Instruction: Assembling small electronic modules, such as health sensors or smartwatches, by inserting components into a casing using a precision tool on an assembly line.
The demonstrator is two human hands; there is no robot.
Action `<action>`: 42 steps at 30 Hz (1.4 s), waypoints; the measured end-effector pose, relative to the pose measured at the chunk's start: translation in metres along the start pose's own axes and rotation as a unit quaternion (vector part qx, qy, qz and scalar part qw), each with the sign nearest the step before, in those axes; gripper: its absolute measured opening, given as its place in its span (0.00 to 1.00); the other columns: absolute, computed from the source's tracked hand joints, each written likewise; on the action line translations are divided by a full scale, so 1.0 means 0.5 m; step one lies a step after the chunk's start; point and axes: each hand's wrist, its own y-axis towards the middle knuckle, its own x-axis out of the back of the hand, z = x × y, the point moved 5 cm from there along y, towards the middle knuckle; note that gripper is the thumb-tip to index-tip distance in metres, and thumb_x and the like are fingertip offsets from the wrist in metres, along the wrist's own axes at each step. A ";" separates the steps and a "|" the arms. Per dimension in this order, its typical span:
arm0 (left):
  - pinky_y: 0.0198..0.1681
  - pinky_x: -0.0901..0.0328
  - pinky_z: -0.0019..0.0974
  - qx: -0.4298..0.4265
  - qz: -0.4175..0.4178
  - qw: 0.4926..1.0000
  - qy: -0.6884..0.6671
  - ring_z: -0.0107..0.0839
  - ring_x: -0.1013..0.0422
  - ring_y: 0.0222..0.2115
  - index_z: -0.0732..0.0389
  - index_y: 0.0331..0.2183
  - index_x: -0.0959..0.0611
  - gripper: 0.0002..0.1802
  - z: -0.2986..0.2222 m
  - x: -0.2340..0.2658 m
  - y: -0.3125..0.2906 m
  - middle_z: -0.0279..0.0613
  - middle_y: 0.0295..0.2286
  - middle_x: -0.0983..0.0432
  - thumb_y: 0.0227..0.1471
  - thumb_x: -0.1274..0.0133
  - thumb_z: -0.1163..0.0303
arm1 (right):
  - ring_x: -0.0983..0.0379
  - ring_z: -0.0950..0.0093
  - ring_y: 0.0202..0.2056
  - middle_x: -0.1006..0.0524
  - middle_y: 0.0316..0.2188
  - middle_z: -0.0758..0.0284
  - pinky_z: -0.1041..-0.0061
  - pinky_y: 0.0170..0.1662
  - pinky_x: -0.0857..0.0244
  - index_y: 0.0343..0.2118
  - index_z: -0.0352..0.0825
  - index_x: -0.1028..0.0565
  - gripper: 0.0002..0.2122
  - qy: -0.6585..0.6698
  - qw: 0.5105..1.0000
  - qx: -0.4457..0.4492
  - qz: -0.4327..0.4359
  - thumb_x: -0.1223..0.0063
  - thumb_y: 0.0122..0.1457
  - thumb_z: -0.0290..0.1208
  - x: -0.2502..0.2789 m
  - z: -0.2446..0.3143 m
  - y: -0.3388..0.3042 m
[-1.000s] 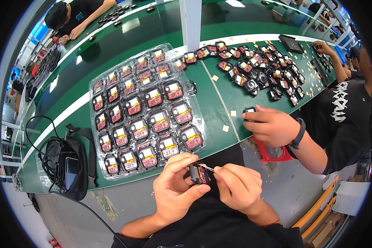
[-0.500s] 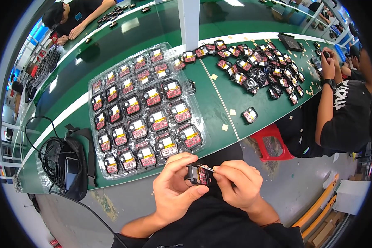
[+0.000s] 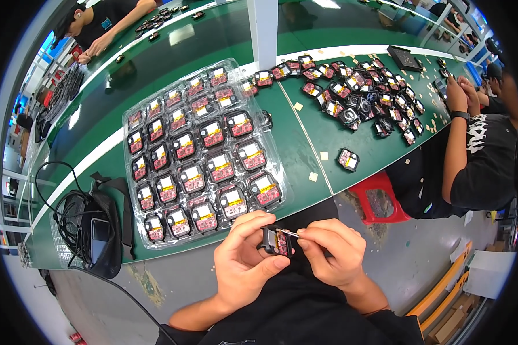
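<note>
Between the thumb and fingers of my left hand (image 3: 244, 259) is a small black watch case (image 3: 276, 241), tilted, with a red circuit board showing inside. My right hand (image 3: 334, 250) pinches a pair of thin metal tweezers (image 3: 289, 232); their tips reach the upper edge of the board in the case. Exactly what the tips touch is too small to tell. Both hands are raised in front of the table edge. Just beyond them lies a clear plastic tray (image 3: 278, 154), its pockets filled with similar watch cases (image 3: 203, 217) holding red boards and white, yellow-banded parts.
Many loose watch cases (image 3: 357, 80) are heaped at the back right, with one lone case (image 3: 347, 160) nearer. Small pale squares dot the green table (image 3: 296, 190). At left sits a black bag (image 3: 101, 230) with cables. A co-worker (image 3: 483, 149) sits right, by a red stool (image 3: 374, 201).
My hands, the case and the tweezers stay almost in place, with only a slight shift. The co-workers at the upper left and at the right have moved their heads or arms a little.
</note>
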 end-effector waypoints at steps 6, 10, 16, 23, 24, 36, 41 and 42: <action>0.48 0.24 0.33 0.011 -0.003 1.000 0.000 0.37 0.29 0.52 0.72 0.56 0.26 0.34 0.006 0.001 -0.004 0.46 0.56 0.38 0.48 0.32 0.83 | 0.23 0.72 0.21 0.20 0.28 0.62 0.77 0.22 0.31 0.34 0.29 0.18 0.08 0.005 1.000 0.000 -0.004 0.33 0.49 0.17 -0.009 0.000 -0.003; 0.46 0.25 0.31 0.020 -0.018 1.000 0.003 0.36 0.30 0.53 0.72 0.57 0.26 0.34 0.011 0.003 -0.011 0.48 0.57 0.36 0.48 0.33 0.83 | 0.23 0.71 0.22 0.20 0.28 0.62 0.76 0.23 0.30 0.34 0.29 0.18 0.09 -0.018 0.999 0.026 -0.016 0.32 0.48 0.17 -0.014 0.004 -0.011; 0.46 0.25 0.31 0.004 -0.007 1.000 0.004 0.36 0.31 0.54 0.71 0.59 0.26 0.36 0.003 0.002 -0.007 0.51 0.58 0.35 0.48 0.34 0.84 | 0.22 0.71 0.23 0.21 0.28 0.63 0.75 0.23 0.29 0.34 0.29 0.18 0.11 -0.087 0.991 0.100 -0.020 0.32 0.46 0.17 -0.016 0.013 -0.013; 0.52 0.26 0.44 -0.035 0.038 0.998 0.025 0.43 0.28 0.53 0.69 0.57 0.25 0.37 -0.010 0.014 -0.008 0.54 0.55 0.32 0.45 0.31 0.84 | 0.21 0.69 0.25 0.19 0.30 0.60 0.76 0.26 0.28 0.36 0.28 0.18 0.11 0.107 0.990 -0.035 0.089 0.32 0.48 0.17 -0.003 -0.004 0.016; 0.52 0.26 0.44 -0.037 0.038 0.998 0.027 0.43 0.28 0.53 0.69 0.57 0.25 0.37 -0.022 0.014 -0.008 0.54 0.55 0.32 0.45 0.31 0.84 | 0.21 0.69 0.26 0.19 0.31 0.59 0.76 0.28 0.28 0.37 0.28 0.18 0.11 0.178 0.974 -0.088 0.111 0.33 0.49 0.17 0.003 -0.021 0.017; 0.45 0.27 0.30 -0.138 -0.116 0.898 0.401 0.28 0.23 0.39 0.72 0.50 0.22 0.15 -0.242 0.179 0.173 0.45 0.42 0.22 0.63 0.49 0.76 | 0.21 0.53 0.34 0.27 0.49 0.57 0.56 0.36 0.27 0.45 0.35 0.23 0.19 -0.323 0.916 -0.237 -0.039 0.32 0.55 0.39 0.057 -0.200 0.051; 0.50 0.32 0.30 -0.103 -0.116 0.861 0.485 0.24 0.25 0.42 0.69 0.48 0.20 0.14 -0.279 0.231 0.275 0.40 0.41 0.21 0.60 0.43 0.76 | 0.21 0.52 0.32 0.27 0.47 0.58 0.56 0.33 0.29 0.43 0.36 0.23 0.13 -0.298 0.928 -0.215 -0.062 0.35 0.58 0.32 0.055 -0.192 0.048; 0.50 0.32 0.30 -0.103 -0.118 0.860 0.486 0.24 0.25 0.42 0.69 0.48 0.20 0.14 -0.271 0.244 0.294 0.40 0.41 0.21 0.60 0.43 0.76 | 0.21 0.52 0.32 0.27 0.47 0.58 0.56 0.33 0.29 0.43 0.36 0.23 0.13 -0.296 0.929 -0.214 -0.061 0.35 0.58 0.32 0.055 -0.192 0.047</action>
